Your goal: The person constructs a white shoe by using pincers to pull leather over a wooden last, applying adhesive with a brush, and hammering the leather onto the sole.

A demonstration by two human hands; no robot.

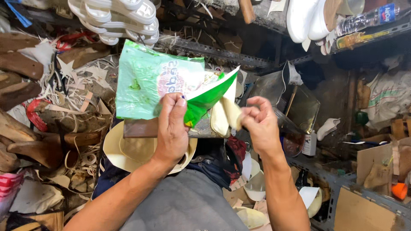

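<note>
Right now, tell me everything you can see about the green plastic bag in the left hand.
The green plastic bag is a thin, crinkled, glossy packet, pale green with a pink and white printed patch and a brighter green inner flap folded out at its lower right. It looks soft and mostly flat, held up at an angle in front of the shelf. The left hand pinches its lower edge between thumb and fingers. The right hand grips pale yellowish pieces beside the flap; whether they touch the bag is unclear.
</note>
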